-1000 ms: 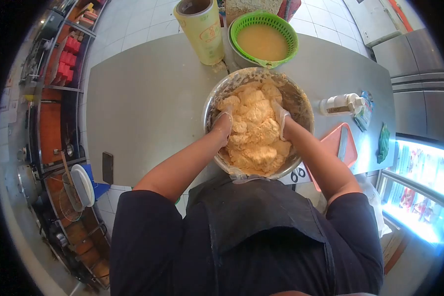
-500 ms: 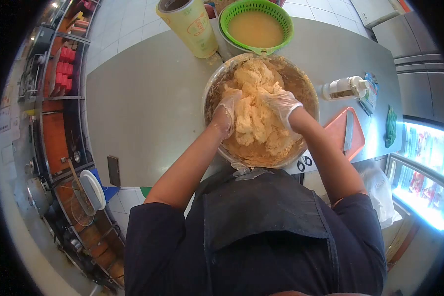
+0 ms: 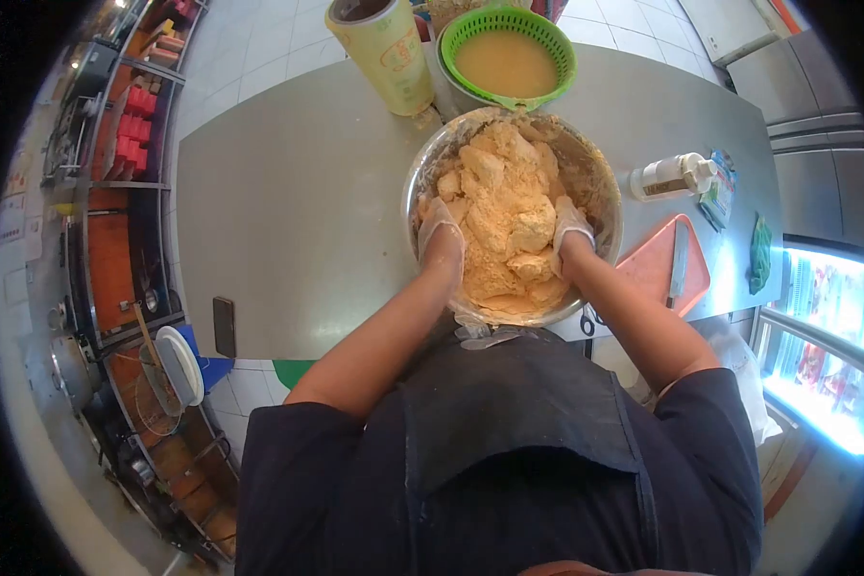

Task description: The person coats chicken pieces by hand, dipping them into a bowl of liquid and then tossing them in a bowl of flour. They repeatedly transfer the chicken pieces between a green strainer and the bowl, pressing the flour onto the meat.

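A steel bowl [image 3: 412, 182] holds a heap of lumpy, flour-coated pieces [image 3: 509, 206], which look like breaded chicken. My left hand [image 3: 440, 228], in a clear plastic glove, reaches down between the heap and the bowl's left wall. Opposite it, my right hand [image 3: 572, 225], gloved the same way, presses along the heap's right side. Both hands look open and cupped against the coated pieces, with fingers stretched downward. The fingertips are partly buried, so what they touch underneath is hidden.
Behind the bowl stand a green colander [image 3: 566, 72] in cloudy liquid and a tall yellow cup [image 3: 391, 62]. To the right are a bottle [image 3: 670, 179], a knife [image 3: 680, 257] on a pink tray [image 3: 651, 252], and scissors [image 3: 588, 323]. A phone [image 3: 224, 326] lies at the left edge.
Both hands have moved from the top of the heap, where they gripped pieces, outward and down to its sides. The coated pieces have settled into a wider mound.
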Demonstrator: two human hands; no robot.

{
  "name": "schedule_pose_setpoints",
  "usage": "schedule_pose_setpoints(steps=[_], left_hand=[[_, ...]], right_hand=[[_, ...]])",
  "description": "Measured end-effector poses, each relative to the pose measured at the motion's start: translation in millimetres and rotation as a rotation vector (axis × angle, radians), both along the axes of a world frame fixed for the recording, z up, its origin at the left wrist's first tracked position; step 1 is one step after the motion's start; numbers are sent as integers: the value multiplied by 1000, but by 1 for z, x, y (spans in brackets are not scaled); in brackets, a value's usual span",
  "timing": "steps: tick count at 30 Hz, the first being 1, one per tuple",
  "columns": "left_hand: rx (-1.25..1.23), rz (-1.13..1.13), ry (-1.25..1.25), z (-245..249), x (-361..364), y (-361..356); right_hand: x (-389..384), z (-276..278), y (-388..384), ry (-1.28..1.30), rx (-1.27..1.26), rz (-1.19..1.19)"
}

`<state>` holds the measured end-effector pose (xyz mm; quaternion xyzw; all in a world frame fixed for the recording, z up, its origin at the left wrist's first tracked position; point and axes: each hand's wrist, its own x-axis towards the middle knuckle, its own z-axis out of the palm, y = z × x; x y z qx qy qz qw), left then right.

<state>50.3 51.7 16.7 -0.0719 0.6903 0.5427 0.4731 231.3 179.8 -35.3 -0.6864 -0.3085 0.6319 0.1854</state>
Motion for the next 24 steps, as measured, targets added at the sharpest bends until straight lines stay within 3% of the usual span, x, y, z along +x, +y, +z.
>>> schedule_pose_setpoints(steps=[3, 5, 8, 9, 11, 16, 18, 20, 21, 24], left_hand=[[9, -93, -8, -21, -3, 12], [122, -110, -136, -27, -5, 19], [191, -162, -418, -14, -6, 22], [190, -180, -501, 1, -5, 23], [225, -192, -536, 24, -3, 25], [306, -157, -689, 23, -7, 21], [392, -119, -738, 19, -8, 18], [410, -135, -594, 24, -7, 18], [420, -140, -522, 25, -7, 17], [539, -140, -631, 17, -18, 20]], right_hand=[[3, -1, -4, 391, -227, -150], [-9, 8, -8, 476, -250, -116], [-14, -17, 0, 486, -333, -121], [-23, 1, -2, 498, -320, -170], [-24, -14, 2, 535, -207, -88], [-7, -12, 4, 621, -331, -116], [-12, 11, 4, 664, -301, -173], [-20, 52, 6, 665, -338, -183], [-15, 50, 6, 584, -248, -54], [12, 36, 18, 336, 18, 343]])
